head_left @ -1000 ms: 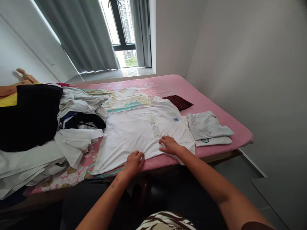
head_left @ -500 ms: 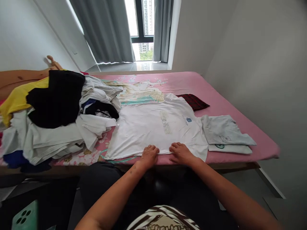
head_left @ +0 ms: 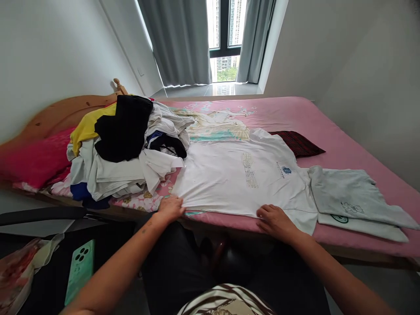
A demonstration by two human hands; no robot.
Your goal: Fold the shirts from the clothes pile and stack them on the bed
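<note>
A white T-shirt (head_left: 213, 175) with a small blue logo and a block of printed text lies spread on the bed, its collar end to the right. My left hand (head_left: 171, 208) is closed on the shirt's lower left corner, where the hem meets the near side edge. Farther right, my right hand (head_left: 274, 222) has its fingers curled over the same near edge, below the printed text; its fingertips are partly hidden. Close to the shirt's left side is a heap of clothes (head_left: 114, 170), white, black and yellow.
Folded grey (head_left: 344, 188) and white garments lie stacked at the right. Behind the shirt rests a dark red checked cloth (head_left: 297, 143). Pink bedding (head_left: 328, 120) covers the bed. At the lower left are a green phone (head_left: 79, 269) and a plastic bag (head_left: 24, 271).
My left hand has slid left along the near edge to the shirt's corner. My right hand stays on that edge. The view has turned left, showing the red pillow and more headboard.
</note>
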